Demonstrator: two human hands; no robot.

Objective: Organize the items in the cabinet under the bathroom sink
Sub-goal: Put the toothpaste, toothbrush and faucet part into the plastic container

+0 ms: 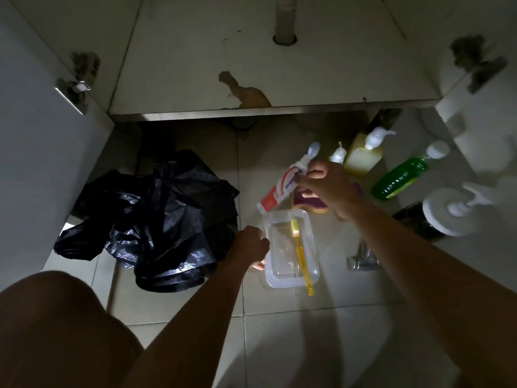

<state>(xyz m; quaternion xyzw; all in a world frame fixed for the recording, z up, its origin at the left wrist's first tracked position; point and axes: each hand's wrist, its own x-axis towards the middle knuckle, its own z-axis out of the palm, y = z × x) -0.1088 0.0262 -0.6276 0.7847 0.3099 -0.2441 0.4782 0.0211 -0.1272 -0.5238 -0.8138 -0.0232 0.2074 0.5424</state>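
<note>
A clear plastic container sits on the tiled floor in front of the open cabinet. A yellow toothbrush lies in it, its handle sticking out over the near rim. My left hand grips the container's left edge. My right hand holds a red and white toothpaste tube just above the container's far end. Under that hand lies a purple and yellow sponge. The cabinet floor is bare and stained, with a drain pipe through it.
A crumpled black plastic bag lies left of the container. On the right stand a yellow pump bottle, a green bottle, a dark pump jar and a small white-capped bottle. A metal fitting lies near my right forearm. Both cabinet doors hang open.
</note>
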